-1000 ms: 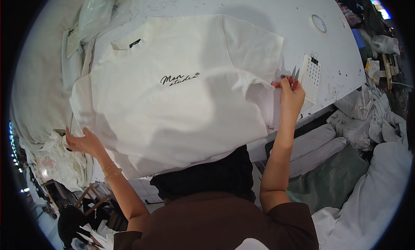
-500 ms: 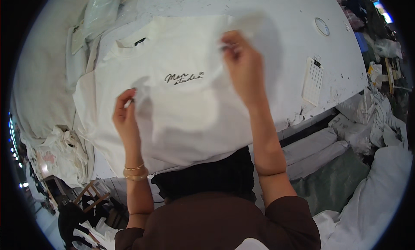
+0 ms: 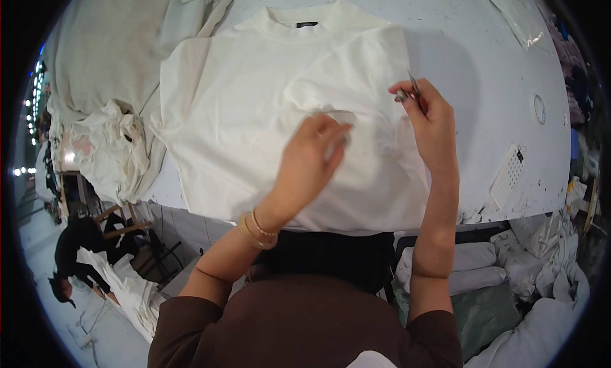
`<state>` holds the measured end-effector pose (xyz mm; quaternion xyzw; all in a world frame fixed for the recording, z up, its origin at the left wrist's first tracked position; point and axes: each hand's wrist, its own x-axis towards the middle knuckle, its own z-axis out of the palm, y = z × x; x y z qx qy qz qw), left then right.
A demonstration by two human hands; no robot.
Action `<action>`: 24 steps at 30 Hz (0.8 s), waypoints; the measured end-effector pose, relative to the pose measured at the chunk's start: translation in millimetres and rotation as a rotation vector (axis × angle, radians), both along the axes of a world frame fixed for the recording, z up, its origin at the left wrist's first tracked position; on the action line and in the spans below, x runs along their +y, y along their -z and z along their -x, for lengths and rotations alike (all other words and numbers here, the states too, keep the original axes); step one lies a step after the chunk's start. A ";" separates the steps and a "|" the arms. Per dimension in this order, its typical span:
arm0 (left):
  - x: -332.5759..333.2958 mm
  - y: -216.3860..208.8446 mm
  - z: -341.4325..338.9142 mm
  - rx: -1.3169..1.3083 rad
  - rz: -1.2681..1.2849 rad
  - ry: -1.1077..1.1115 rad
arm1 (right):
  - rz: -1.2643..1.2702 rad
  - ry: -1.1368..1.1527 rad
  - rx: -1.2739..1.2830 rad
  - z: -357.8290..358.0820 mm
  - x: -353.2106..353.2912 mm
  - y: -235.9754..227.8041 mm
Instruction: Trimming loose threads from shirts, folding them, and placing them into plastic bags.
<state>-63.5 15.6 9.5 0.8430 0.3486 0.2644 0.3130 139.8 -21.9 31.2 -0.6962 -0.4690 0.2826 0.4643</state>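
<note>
A white crew-neck shirt lies on the white table, its collar toward the far side with a dark label inside. Cloth is bunched in soft folds near its middle and right. Over these folds hovers my left hand, blurred, its fingers bent and thumb apart, with nothing visible between them. Whether its fingertips touch the cloth is unclear. At the shirt's right edge, my right hand is closed around small thread snips, their pointed metal tip upward and a reddish part showing at the palm.
To the right on the table lie a white ring and a white card with rows of marks. Piled cloth fills the left side. Wrapped bundles sit below the table's front edge. Another person bends over at lower left.
The shirt has shifted and turned, its collar now farther off and more central. Black lettering on its front no longer shows. My left hand has moved right, over the folds; the view has shifted too.
</note>
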 end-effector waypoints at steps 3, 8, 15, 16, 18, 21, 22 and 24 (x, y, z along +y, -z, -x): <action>-32.1 5.0 2.9 0.199 -0.068 0.147 | -0.003 -0.156 -0.001 8.2 32.4 8.9; -48.8 15.5 6.4 0.198 -0.044 0.090 | -0.001 -0.464 -0.122 42.5 61.5 20.3; -49.4 12.7 8.6 0.170 0.011 0.113 | -0.090 -0.243 0.095 37.9 90.9 65.0; -49.0 12.2 10.0 0.163 0.029 0.118 | -0.084 -0.166 0.227 33.5 89.9 57.1; -47.5 11.8 10.5 0.105 0.076 0.115 | -0.084 -0.030 0.398 6.8 81.3 41.2; -50.3 16.0 9.3 -0.055 0.321 -0.078 | -0.134 0.309 0.407 -17.5 60.0 12.4; -49.5 13.6 10.8 -0.098 0.386 -0.157 | -0.092 0.327 0.370 -24.1 49.3 8.8; -48.4 13.2 10.2 -0.087 0.427 -0.218 | -0.005 0.364 0.253 -36.7 17.5 5.4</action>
